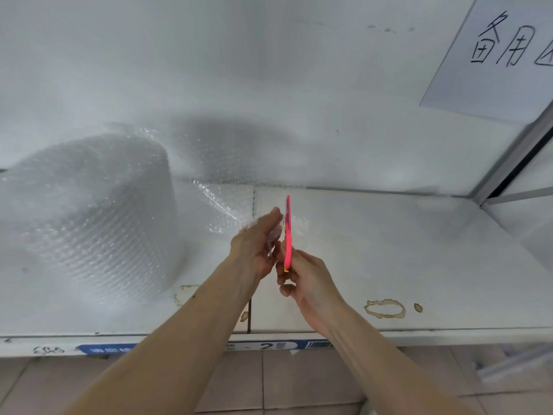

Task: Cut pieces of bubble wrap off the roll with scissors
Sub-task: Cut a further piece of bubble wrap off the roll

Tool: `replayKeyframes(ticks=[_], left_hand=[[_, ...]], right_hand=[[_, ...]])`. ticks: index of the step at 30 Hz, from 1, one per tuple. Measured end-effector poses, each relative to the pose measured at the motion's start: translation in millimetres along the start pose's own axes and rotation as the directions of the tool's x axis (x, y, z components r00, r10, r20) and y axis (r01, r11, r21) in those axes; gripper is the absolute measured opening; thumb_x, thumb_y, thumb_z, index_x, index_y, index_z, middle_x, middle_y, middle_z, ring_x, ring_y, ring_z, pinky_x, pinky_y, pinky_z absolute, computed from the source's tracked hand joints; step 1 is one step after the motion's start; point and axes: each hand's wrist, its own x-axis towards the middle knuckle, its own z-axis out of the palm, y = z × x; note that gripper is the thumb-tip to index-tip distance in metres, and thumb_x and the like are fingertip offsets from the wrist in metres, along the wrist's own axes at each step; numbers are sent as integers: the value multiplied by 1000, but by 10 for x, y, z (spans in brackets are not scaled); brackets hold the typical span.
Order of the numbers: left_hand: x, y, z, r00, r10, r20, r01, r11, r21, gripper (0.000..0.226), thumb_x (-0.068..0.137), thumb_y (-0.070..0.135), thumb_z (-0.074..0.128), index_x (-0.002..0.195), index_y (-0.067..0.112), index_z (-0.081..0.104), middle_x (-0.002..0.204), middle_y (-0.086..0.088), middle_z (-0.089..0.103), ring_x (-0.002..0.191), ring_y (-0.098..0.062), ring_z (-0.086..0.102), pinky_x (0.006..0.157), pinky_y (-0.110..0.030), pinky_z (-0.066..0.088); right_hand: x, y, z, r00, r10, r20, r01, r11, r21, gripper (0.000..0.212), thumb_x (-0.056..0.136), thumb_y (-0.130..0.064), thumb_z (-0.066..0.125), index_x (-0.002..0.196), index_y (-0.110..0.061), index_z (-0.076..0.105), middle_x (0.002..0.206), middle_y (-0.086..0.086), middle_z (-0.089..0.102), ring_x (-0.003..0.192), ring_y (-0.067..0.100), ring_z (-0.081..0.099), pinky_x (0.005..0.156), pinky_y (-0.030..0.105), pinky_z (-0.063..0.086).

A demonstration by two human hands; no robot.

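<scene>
Bubble wrap (227, 205) trails from the roll (89, 217) across the white shelf (389, 250) to the left hand (257, 244), whose curled fingers pinch its loose edge. Just beside it, the right hand (302, 274) grips the pink scissors (288, 232), held upright and edge-on against the wrap; whether the blades are parted cannot be told. The roll lies at the left of the shelf. A handwritten sheet (493, 55) hangs on the back wall. A brown ring stain (384, 308) marks the shelf front, above a blue label (269, 345).
</scene>
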Motion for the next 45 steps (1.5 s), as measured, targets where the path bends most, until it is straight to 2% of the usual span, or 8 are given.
replayKeyframes(ticks=[4,9,17,20,24,30,35,45], left_hand=[[-14,-21,-3,1000,-11,-15,10,1000,-24,24,68,11,85,89,11,73,76,-3,68,79,-17,60,81,-32,50],[-13,-40,-13,1000,-21,-16,21,1000,-3,25,64,12,87,83,13,71,73,-3,65,70,-16,58,64,-28,47],[-113,-58,9,1000,-3,-24,4,998,60,15,70,12,83,72,13,69,66,-1,62,58,-14,53,57,-27,43],[-132,-46,8,1000,2,-28,0,997,81,14,71,14,83,72,15,69,65,-1,61,58,-14,51,56,-27,42],[-147,-37,4,999,-9,-33,11,997,73,16,70,12,84,75,13,69,63,-2,60,55,-15,52,54,-29,42],[-158,-41,2,1000,-8,-15,10,996,90,20,67,13,85,73,15,66,56,-1,58,42,-14,49,45,-25,37],[-157,-37,-6,1000,5,-6,-4,993,117,32,65,14,87,90,16,68,65,-2,63,55,-16,55,51,-27,42],[-184,-31,-11,998,25,57,-33,989,147,39,66,14,86,99,16,64,64,-2,64,60,-15,60,54,-28,47]], right_hand=[[7,-14,12,1000,9,3,-9,1000,7,28,95,-31,59,77,-11,66,70,3,54,60,15,49,51,25,36],[17,-21,10,1000,-1,-10,1,1000,-3,29,96,-31,58,79,-8,64,69,3,53,60,14,49,52,26,36],[42,-40,21,1000,1,-26,-1,1000,-2,28,95,-32,59,78,-10,66,68,2,55,61,15,49,52,26,35],[50,-37,29,999,-4,-33,4,1000,2,27,95,-29,59,80,-8,65,67,1,55,60,15,48,52,26,35],[62,-36,42,1000,2,-30,-2,1000,-3,30,93,-35,60,80,-9,66,71,4,56,62,15,49,51,26,35],[76,-45,39,999,-10,-37,10,1000,3,28,94,-32,60,82,-7,66,70,5,56,63,16,49,53,26,35],[76,-64,46,1000,-8,-25,8,1000,17,33,93,-38,60,83,-8,66,69,2,57,62,15,51,53,26,36],[105,-94,-2,999,-13,-36,14,1000,20,31,93,-37,61,81,-9,68,69,1,58,62,13,50,54,26,36]])
